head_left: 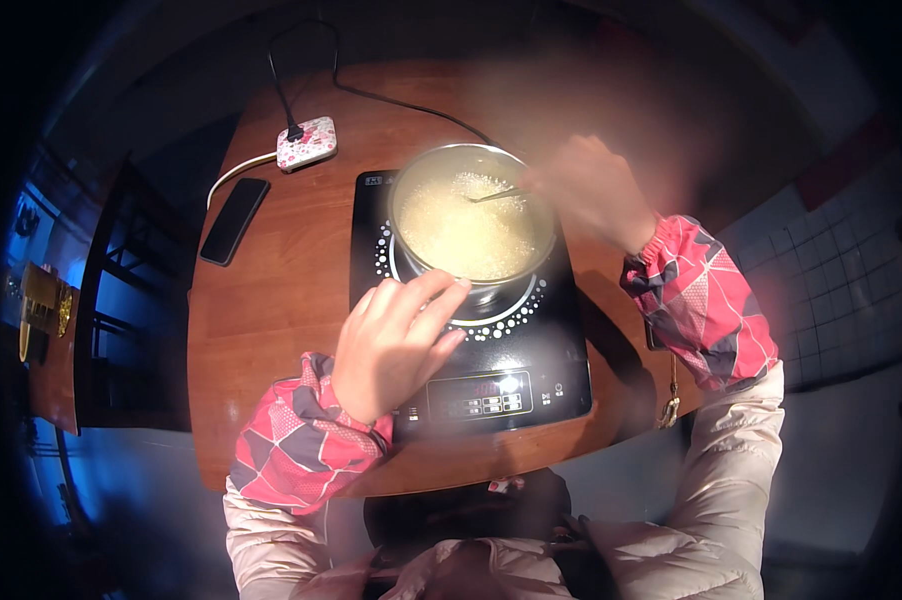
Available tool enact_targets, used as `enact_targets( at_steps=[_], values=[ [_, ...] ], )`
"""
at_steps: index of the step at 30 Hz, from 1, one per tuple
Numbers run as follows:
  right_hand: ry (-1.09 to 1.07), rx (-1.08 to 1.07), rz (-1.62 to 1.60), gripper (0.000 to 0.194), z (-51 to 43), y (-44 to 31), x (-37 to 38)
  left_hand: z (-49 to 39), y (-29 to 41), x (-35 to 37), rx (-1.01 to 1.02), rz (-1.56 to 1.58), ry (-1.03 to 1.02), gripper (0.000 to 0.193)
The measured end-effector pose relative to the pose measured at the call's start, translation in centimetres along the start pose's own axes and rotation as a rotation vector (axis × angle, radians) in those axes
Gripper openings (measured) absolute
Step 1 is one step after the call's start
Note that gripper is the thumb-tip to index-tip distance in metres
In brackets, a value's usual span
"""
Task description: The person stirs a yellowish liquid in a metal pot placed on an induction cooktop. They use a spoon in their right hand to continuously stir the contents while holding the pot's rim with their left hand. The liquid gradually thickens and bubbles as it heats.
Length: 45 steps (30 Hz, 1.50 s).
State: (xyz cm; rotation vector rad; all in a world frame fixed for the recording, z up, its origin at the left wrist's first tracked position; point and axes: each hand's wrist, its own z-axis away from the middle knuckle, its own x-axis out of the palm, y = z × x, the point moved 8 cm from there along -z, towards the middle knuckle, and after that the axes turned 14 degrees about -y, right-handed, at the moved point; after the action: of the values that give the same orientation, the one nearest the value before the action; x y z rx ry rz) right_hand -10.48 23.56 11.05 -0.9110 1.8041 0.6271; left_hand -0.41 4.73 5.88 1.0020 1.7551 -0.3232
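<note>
A metal pot (436, 166) stands on a black induction cooktop (522, 356), holding a pale yellowish liquid (462, 236) with bubbles over its surface. My right hand (599, 191) is at the pot's far right rim, gripping a thin metal utensil (500, 195) whose lower end dips into the liquid. Haze blurs this hand, and its fingers hide the utensil's handle. At the near rim is my left hand (391, 337), palm down with the thumb spread and nothing held. Its fingertips are at the pot's edge; whether they touch it is unclear.
A floral-patterned power socket (312, 150) with a black plug and cord (413, 107) lies on the wooden table (271, 322). Beside it rests a dark smartphone (235, 223). Another dark object (653, 335) with a hanging tassel (670, 412) is partly hidden under my right sleeve.
</note>
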Motion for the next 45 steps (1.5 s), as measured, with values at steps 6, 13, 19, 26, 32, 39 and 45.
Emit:
enact_targets(
  at_steps=[6,13,19,26,32,39,45],
  values=[
    [-0.032,-0.036,-0.081,0.01,0.1,-0.3,0.1,0.0,-0.9,0.0,0.014,0.025,0.05,0.047],
    [-0.056,-0.038,-0.255,0.009,0.4,-0.4,-0.9,0.3,-8.3,-2.1,-0.261,0.054,0.181,0.028],
    [-0.098,-0.015,-0.265,0.008,0.7,-0.3,-0.9,0.0,-7.6,-0.8,-0.157,0.085,0.155,0.029],
    [-0.058,-0.017,-0.233,0.007,1.2,0.1,-1.8,0.1,-6.5,-0.5,-0.137,0.07,0.15,0.029],
    [0.01,-0.047,-0.068,0.012,1.0,-0.3,-3.0,0.2,-5.7,-1.1,-0.142,-0.004,0.178,0.028],
    [0.003,-0.165,0.086,0.017,0.0,-1.0,-2.2,0.6,-3.2,-1.0,-0.032,-0.008,0.177,0.025],
    [-0.049,-0.202,0.138,0.017,0.0,-1.1,-1.4,0.8,-2.2,-0.7,-0.001,-0.045,0.18,0.028]
  ],
)
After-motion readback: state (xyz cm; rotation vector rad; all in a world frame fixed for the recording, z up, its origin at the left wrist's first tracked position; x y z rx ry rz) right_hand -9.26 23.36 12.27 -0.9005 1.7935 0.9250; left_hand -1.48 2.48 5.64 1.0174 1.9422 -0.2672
